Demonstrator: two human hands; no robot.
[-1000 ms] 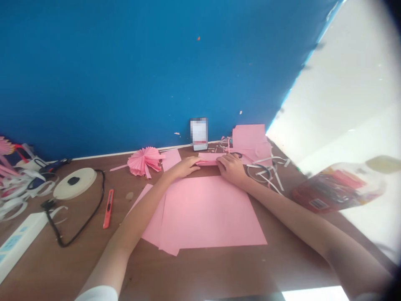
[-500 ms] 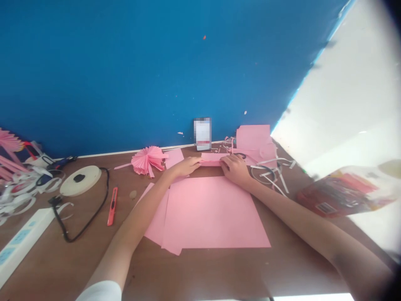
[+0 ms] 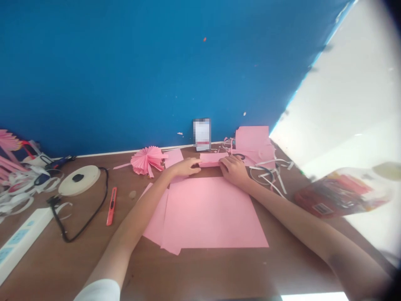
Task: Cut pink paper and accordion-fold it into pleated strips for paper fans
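Beyond a large pink paper sheet [image 3: 213, 213] on a brown wooden tabletop [image 3: 194, 271], a person's left hand [image 3: 186, 167] and right hand [image 3: 234, 170] close narrowly on both ends of a light, soft folded pink paper strip [image 3: 213, 159], easiest held there; a pleated pink paper fan [image 3: 147, 161] lies farther left.

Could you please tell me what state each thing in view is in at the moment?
left hand, holding the paper strip's left end
right hand, holding the paper strip's right end
folded pink paper strip, folded flat, held between the hands
large pink paper sheet, lying flat and unfolded
pink paper fan, pleated, lying on the table
utility knife, lying unheld on the table
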